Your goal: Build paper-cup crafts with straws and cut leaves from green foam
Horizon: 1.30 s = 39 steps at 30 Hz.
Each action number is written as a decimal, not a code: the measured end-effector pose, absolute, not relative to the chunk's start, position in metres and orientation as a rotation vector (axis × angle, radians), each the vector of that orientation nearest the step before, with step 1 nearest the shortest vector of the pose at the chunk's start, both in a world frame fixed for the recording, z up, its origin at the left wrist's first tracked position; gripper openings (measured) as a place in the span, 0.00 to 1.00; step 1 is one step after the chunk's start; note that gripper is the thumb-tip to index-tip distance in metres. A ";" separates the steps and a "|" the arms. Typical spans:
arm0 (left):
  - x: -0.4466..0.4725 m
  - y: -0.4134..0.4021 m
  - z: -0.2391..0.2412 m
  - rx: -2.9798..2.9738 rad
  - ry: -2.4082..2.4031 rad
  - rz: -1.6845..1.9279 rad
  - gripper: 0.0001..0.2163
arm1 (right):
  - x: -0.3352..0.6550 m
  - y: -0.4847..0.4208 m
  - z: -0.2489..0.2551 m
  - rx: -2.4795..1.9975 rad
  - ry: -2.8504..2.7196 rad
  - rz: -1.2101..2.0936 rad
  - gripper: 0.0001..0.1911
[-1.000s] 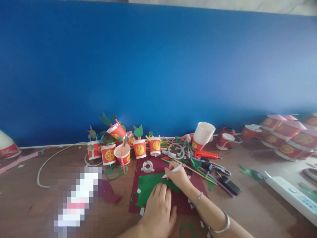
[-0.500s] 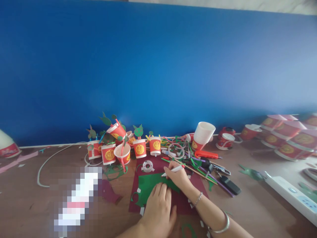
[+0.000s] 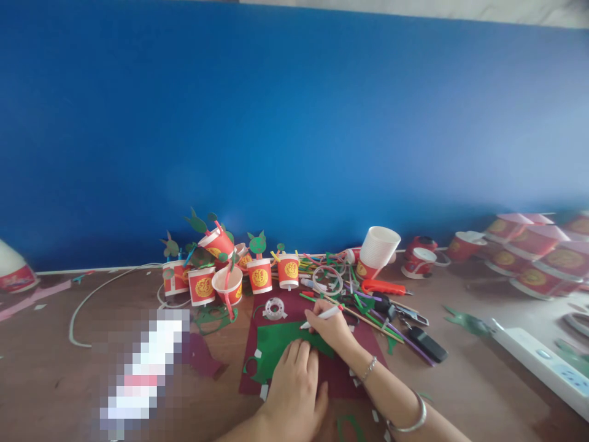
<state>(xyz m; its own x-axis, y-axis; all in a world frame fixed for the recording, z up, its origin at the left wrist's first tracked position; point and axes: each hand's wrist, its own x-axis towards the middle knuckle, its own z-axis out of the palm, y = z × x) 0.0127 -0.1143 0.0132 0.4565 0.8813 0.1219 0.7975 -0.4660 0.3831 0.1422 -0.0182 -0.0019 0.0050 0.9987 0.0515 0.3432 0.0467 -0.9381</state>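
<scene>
My left hand (image 3: 294,383) lies flat, fingers stretched out, pressing down a green paper piece (image 3: 276,347). The green piece rests on a dark red sheet (image 3: 340,374) on the brown table. My right hand (image 3: 332,331) is closed round a white pen (image 3: 322,316), its tip touching the green paper's upper edge. A bracelet and a bangle sit on my right wrist and forearm.
Red paper cups (image 3: 230,279) with green leaves and straws stand behind the sheet. A tape roll (image 3: 274,308), a white cup stack (image 3: 378,248), loose straws (image 3: 368,310), a red cutter (image 3: 381,286) and a black key fob (image 3: 427,344) lie near. A white power strip (image 3: 538,359) is at right.
</scene>
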 end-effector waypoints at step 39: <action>0.013 -0.113 0.013 2.447 1.450 0.437 0.19 | 0.140 -0.019 0.000 -1.419 -1.487 0.964 0.16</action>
<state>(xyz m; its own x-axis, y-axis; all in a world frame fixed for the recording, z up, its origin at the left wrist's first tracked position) 0.0128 -0.1132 0.0131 0.4556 0.8818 0.1224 0.8026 -0.4663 0.3720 0.1404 -0.0193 0.0000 -0.0020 0.9979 0.0646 0.3481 0.0613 -0.9354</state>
